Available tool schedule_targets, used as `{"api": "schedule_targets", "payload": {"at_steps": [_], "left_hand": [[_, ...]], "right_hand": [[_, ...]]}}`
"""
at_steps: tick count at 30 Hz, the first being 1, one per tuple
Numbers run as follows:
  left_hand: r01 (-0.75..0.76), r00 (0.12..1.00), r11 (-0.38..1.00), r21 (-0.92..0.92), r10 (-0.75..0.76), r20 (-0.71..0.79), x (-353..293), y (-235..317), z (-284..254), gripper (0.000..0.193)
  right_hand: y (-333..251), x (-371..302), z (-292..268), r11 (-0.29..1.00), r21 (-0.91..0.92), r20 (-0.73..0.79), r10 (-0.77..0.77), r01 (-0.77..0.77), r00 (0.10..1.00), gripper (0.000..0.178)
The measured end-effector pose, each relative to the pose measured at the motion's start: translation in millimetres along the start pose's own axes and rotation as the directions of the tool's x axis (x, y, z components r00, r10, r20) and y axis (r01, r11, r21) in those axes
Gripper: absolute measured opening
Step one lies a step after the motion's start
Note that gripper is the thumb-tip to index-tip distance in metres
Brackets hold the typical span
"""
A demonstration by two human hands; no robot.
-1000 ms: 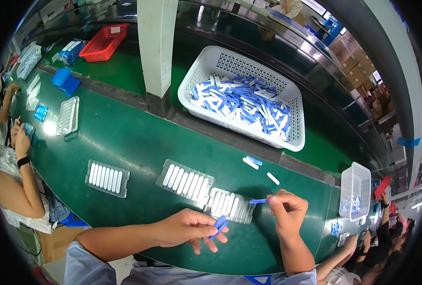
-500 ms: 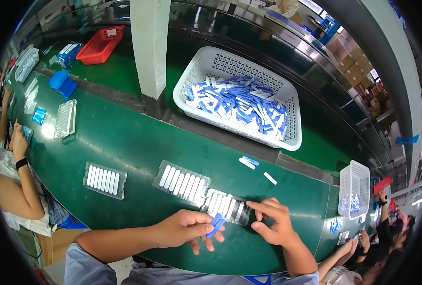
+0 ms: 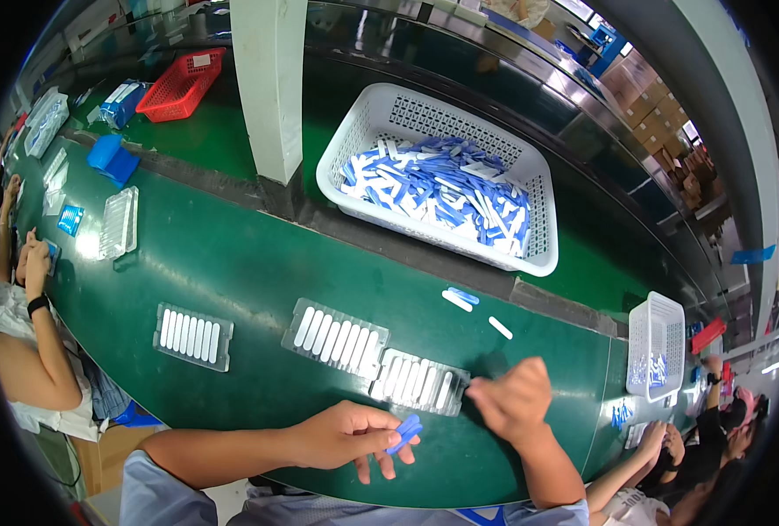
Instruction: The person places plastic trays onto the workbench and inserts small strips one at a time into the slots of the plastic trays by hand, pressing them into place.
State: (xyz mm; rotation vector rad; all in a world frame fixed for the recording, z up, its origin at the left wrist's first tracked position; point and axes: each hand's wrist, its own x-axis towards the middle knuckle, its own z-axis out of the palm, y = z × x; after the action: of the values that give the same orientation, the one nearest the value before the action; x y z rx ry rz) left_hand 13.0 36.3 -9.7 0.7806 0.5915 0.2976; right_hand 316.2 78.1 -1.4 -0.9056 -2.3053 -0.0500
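Observation:
My left hand [image 3: 350,436] is closed on a few small blue strips with rounded ends [image 3: 405,433], pinched between thumb and fingers over the near side of the table. My right hand [image 3: 516,399] is bent and blurred by motion beside the right end of a clear plastic tray [image 3: 459,399] holding a row of white strips [image 3: 419,382]. Whether anything is in its fingers does not show. Touching that tray on the left is another clear tray [image 3: 295,309] with white strips [image 3: 341,340]. A third filled tray [image 3: 193,337] lies farther left.
A large white basket [image 3: 543,206] heaped with blue and white strips stands beyond the table edge. Loose strips [image 3: 501,328] lie right of the trays. A post [image 3: 271,96] rises at the back. Co-workers' arms [image 3: 43,337] show at both sides; a smaller white basket [image 3: 657,329] stands right.
My right hand has drawn back slightly from the tray and its fingers have curled. My left hand, still holding the blue strips, has shifted a little to the right and down.

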Motion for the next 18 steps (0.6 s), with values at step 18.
{"api": "schedule_targets", "payload": {"at_steps": [18], "left_hand": [[0.004,1.0,0.999,0.04,-0.003,-0.012,5.4,-13.1,3.0,0.035]], "right_hand": [[-49.8,25.6,-2.3,0.789,0.485,0.358,0.212,-0.376,0.909,0.029]]}}
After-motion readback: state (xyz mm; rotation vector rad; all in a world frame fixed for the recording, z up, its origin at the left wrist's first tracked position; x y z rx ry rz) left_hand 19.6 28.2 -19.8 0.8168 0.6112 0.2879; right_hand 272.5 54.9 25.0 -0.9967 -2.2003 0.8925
